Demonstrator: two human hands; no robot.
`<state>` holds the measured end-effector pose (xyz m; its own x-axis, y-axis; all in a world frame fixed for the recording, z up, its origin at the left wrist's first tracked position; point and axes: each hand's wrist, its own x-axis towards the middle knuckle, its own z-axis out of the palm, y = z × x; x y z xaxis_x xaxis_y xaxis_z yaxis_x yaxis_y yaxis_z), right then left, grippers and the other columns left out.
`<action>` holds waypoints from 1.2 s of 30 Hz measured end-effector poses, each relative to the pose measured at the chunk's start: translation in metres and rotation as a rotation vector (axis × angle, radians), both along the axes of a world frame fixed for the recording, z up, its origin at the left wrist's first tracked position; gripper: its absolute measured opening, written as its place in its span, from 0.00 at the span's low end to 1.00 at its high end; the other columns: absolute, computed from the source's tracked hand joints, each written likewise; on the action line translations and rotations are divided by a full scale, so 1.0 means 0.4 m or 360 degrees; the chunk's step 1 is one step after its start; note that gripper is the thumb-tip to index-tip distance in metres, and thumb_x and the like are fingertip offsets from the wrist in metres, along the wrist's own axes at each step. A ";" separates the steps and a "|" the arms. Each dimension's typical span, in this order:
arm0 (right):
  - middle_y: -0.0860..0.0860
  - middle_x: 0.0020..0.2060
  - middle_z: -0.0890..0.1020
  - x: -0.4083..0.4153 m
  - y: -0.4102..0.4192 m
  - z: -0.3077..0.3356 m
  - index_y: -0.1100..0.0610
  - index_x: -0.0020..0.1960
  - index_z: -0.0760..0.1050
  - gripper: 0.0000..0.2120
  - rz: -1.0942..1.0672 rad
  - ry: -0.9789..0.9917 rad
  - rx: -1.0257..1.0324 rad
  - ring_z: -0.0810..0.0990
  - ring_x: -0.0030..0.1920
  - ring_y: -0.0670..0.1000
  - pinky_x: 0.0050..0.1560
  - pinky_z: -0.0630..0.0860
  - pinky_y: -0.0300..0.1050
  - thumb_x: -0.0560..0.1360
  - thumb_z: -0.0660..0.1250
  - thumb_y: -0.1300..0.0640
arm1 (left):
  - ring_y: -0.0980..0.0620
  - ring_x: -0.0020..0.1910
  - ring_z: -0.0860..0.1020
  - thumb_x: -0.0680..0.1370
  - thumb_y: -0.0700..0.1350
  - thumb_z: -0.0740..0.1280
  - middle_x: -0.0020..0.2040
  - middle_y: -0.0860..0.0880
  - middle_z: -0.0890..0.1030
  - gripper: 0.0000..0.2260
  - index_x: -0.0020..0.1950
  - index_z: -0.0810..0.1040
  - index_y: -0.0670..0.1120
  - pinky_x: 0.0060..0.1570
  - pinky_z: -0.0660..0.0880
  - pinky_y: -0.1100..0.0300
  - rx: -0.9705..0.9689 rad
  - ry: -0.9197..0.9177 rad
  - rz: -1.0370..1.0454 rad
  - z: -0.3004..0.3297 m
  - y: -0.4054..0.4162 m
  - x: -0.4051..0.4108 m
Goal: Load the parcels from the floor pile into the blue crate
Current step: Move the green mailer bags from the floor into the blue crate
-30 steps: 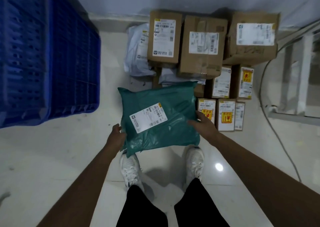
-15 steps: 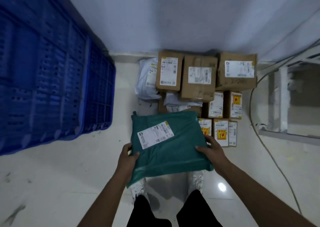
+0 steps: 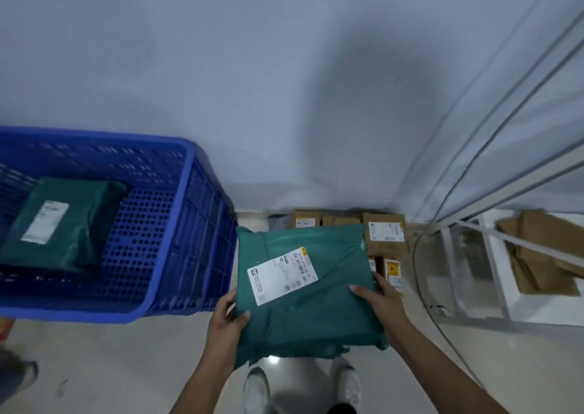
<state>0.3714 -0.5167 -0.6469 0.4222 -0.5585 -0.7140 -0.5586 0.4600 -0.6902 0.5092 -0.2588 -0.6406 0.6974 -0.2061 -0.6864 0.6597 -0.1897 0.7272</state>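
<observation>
A green mailer bag (image 3: pixel 316 312) with a white label is held flat in the air in front of me. My left hand (image 3: pixel 226 322) grips its near left edge and my right hand (image 3: pixel 380 300) grips its right edge. The blue crate (image 3: pixel 177 249) stands on the floor to the left, with another green mailer bag (image 3: pixel 63 224) lying inside it. The floor pile of cardboard boxes (image 3: pixel 384 235) sits against the wall behind the held bag, which hides most of it.
A white metal rack (image 3: pixel 493 274) with flattened cardboard (image 3: pixel 543 255) on it stands at the right. A cable (image 3: pixel 420 287) runs over the floor beside it. The wall rises straight ahead. My shoes (image 3: pixel 257 391) are below the bag.
I have lifted the green bag off the pile and stood up, so the view rose. The crate's inside with the other green bag has come into view.
</observation>
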 end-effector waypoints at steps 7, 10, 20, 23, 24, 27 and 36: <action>0.55 0.56 0.79 0.049 -0.071 0.337 0.51 0.64 0.64 0.43 0.0114 -0.0268 0.0099 0.82 0.51 0.59 0.43 0.82 0.52 0.55 0.82 0.53 | 0.47 0.54 0.78 0.76 0.27 0.61 0.57 0.47 0.79 0.20 0.61 0.74 0.47 0.49 0.77 0.54 -0.0172 -0.0206 0.0037 0.345 -0.046 0.070; 0.56 0.55 0.78 0.077 -0.085 0.479 0.53 0.64 0.63 0.36 0.0126 -0.0426 0.0056 0.82 0.49 0.58 0.38 0.82 0.48 0.63 0.80 0.57 | 0.49 0.51 0.78 0.77 0.27 0.61 0.60 0.45 0.77 0.19 0.64 0.72 0.44 0.47 0.78 0.58 -0.0184 -0.0265 0.0053 0.480 -0.055 0.082; 0.55 0.60 0.80 0.186 -0.083 0.778 0.53 0.68 0.67 0.38 0.0461 -0.0662 0.0028 0.82 0.56 0.58 0.56 0.79 0.57 0.63 0.80 0.50 | 0.46 0.52 0.78 0.75 0.27 0.62 0.55 0.45 0.79 0.19 0.64 0.71 0.40 0.51 0.77 0.52 -0.0306 -0.0436 0.0173 0.781 0.016 0.137; 0.59 0.62 0.79 0.230 -0.046 0.825 0.56 0.69 0.68 0.43 0.0598 -0.0643 -0.0003 0.81 0.58 0.60 0.57 0.79 0.57 0.59 0.81 0.47 | 0.50 0.42 0.78 0.76 0.33 0.65 0.46 0.48 0.80 0.10 0.55 0.74 0.43 0.40 0.74 0.58 -0.0313 -0.0412 0.0151 0.848 0.097 0.164; 0.59 0.62 0.79 0.241 -0.020 0.843 0.56 0.69 0.68 0.42 0.0626 -0.0648 0.0006 0.81 0.58 0.60 0.56 0.79 0.56 0.60 0.81 0.47 | 0.49 0.42 0.77 0.76 0.37 0.66 0.44 0.48 0.81 0.05 0.50 0.76 0.44 0.40 0.72 0.58 -0.0317 -0.0377 0.0081 0.863 0.134 0.176; 0.58 0.60 0.80 0.282 0.086 0.903 0.55 0.69 0.69 0.31 0.0780 -0.0701 0.0081 0.81 0.57 0.60 0.52 0.80 0.52 0.68 0.74 0.50 | 0.45 0.53 0.78 0.72 0.51 0.71 0.51 0.46 0.83 0.12 0.51 0.83 0.46 0.50 0.72 0.54 -0.0454 -0.0121 -0.0141 0.885 0.266 0.212; 0.53 0.44 0.85 0.559 0.508 1.054 0.56 0.53 0.78 0.13 0.1090 -0.0555 0.0041 0.84 0.39 0.49 0.39 0.79 0.41 0.78 0.63 0.48 | 0.44 0.53 0.80 0.74 0.48 0.67 0.55 0.44 0.83 0.17 0.62 0.78 0.45 0.60 0.74 0.48 -0.0910 0.0010 0.0354 0.857 0.666 0.292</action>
<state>0.5950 -0.3136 -0.2253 0.8710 -0.0762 -0.4853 -0.4766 0.1084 -0.8724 0.6260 0.0077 -0.2978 0.7623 -0.3932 -0.5140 0.6432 0.3722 0.6691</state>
